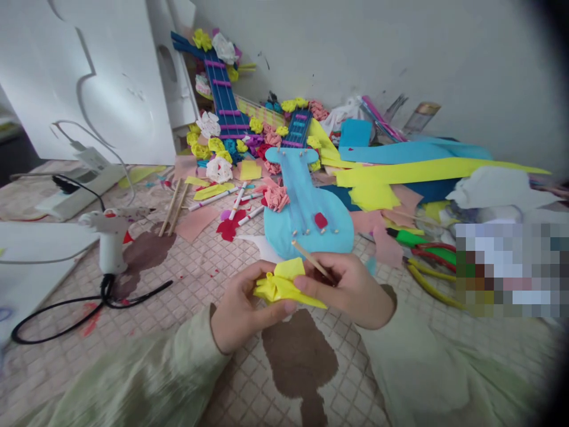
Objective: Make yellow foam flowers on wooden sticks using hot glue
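Observation:
Between my two hands is a piece of yellow crepe paper (284, 286), gathered into folds at its left end and flatter toward the right. My left hand (246, 305) pinches the gathered end between thumb and fingers. With thumb and fingertips my right hand (351, 290) grips the paper's right side, and a thin wooden stick (307, 255) slants up and left from the same hand. Just beyond the hands lies a light blue guitar-shaped craft (306, 207) with strings, small pegs and a red patch. A pink paper flower (276, 197) touches its left edge.
A white glue gun (111, 237) with a looped black cable stands at left, near wooden sticks (173, 207) and markers (213, 200). Paper flowers surround a dark blue guitar neck (224, 98) against the wall. Pliers (427, 252) and crepe paper strips (427, 172) lie at right.

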`<action>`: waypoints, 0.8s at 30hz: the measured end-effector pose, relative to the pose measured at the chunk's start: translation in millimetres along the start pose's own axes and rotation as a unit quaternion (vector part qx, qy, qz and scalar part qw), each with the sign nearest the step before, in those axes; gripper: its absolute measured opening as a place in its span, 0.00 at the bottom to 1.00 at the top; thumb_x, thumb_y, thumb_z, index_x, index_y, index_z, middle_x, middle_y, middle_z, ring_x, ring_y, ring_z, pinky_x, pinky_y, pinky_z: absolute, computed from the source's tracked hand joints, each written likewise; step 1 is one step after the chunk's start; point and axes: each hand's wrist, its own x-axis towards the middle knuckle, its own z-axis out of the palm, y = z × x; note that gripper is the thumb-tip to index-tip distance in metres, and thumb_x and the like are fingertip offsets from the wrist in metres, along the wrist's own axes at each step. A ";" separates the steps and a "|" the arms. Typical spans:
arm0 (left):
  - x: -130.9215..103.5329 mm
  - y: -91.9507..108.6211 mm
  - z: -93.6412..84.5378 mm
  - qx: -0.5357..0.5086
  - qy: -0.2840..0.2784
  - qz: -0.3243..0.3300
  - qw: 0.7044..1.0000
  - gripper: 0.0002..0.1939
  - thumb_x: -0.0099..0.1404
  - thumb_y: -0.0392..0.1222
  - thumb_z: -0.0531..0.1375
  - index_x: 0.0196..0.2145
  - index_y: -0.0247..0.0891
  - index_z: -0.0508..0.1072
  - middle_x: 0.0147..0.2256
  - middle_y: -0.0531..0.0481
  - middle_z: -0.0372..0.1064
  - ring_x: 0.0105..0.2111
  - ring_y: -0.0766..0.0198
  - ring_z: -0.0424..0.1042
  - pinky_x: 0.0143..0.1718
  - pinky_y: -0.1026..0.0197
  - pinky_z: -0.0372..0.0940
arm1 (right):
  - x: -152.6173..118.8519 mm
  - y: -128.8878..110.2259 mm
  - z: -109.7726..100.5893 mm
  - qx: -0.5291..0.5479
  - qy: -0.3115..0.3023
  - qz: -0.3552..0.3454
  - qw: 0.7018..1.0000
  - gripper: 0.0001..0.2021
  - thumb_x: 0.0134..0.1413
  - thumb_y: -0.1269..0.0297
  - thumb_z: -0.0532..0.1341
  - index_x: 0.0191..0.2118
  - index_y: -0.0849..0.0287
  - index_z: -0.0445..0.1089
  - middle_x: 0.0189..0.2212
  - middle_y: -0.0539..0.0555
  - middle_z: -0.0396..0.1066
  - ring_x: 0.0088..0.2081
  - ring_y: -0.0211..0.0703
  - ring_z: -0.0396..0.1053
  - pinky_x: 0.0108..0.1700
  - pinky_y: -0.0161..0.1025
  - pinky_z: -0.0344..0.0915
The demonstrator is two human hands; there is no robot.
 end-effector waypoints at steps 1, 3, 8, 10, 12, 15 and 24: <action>0.2 0.0 0.5 -0.002 0.002 -0.002 1.000 0.12 0.48 0.37 0.64 0.31 0.35 0.67 0.25 0.55 0.64 0.25 0.72 0.62 0.26 0.70 0.59 | 0.0 0.3 1.8 -0.007 0.004 -0.004 1.000 0.14 0.46 0.56 0.59 0.21 0.61 0.59 0.16 0.43 0.48 0.19 0.29 0.47 0.19 0.30 0.46; 1.9 -0.2 0.8 -0.014 0.014 -0.007 1.000 0.11 0.50 0.41 0.63 0.30 0.34 0.68 0.25 0.54 0.64 0.26 0.71 0.62 0.27 0.69 0.59 | 0.3 1.3 3.7 -0.019 0.009 -0.008 1.000 0.15 0.46 0.57 0.58 0.20 0.60 0.56 0.16 0.43 0.46 0.19 0.29 0.46 0.19 0.30 0.45; 5.9 -5.0 0.5 -0.011 0.039 -0.021 0.999 0.09 0.51 0.42 0.62 0.26 0.34 0.68 0.24 0.54 0.64 0.24 0.71 0.62 0.27 0.68 0.59 | 1.9 4.2 3.4 -0.037 0.006 -0.003 0.999 0.15 0.49 0.56 0.56 0.20 0.60 0.55 0.17 0.43 0.45 0.20 0.29 0.46 0.20 0.30 0.45; 5.3 -7.5 -0.4 -0.001 0.047 -0.021 0.999 0.08 0.51 0.41 0.62 0.27 0.34 0.68 0.24 0.54 0.65 0.25 0.71 0.63 0.27 0.68 0.59 | 2.4 4.9 2.9 -0.047 0.006 -0.004 0.999 0.15 0.49 0.56 0.56 0.21 0.60 0.55 0.17 0.44 0.46 0.20 0.30 0.46 0.20 0.30 0.46; 4.1 -8.8 -1.9 0.012 0.046 -0.018 0.999 0.08 0.52 0.40 0.62 0.27 0.34 0.68 0.25 0.53 0.65 0.26 0.70 0.63 0.28 0.67 0.60 | 2.9 5.2 2.3 -0.057 0.004 -0.008 0.998 0.15 0.49 0.56 0.56 0.21 0.60 0.56 0.17 0.44 0.46 0.20 0.30 0.47 0.20 0.30 0.46; 2.9 -8.0 -4.1 0.036 0.002 -0.011 0.999 0.08 0.54 0.40 0.60 0.32 0.34 0.69 0.29 0.50 0.68 0.30 0.67 0.65 0.32 0.65 0.61 | 3.8 5.6 1.8 -0.090 0.003 -0.037 0.995 0.14 0.50 0.58 0.56 0.20 0.60 0.57 0.17 0.43 0.47 0.20 0.29 0.47 0.20 0.29 0.47; 7.8 -6.0 -8.7 0.083 0.028 0.016 0.996 0.07 0.55 0.41 0.59 0.27 0.34 0.71 0.24 0.52 0.67 0.26 0.68 0.64 0.28 0.66 0.61 | 0.9 10.5 3.3 -0.295 0.144 -0.335 0.883 0.08 0.50 0.63 0.56 0.30 0.63 0.68 0.24 0.53 0.66 0.26 0.36 0.63 0.27 0.34 0.61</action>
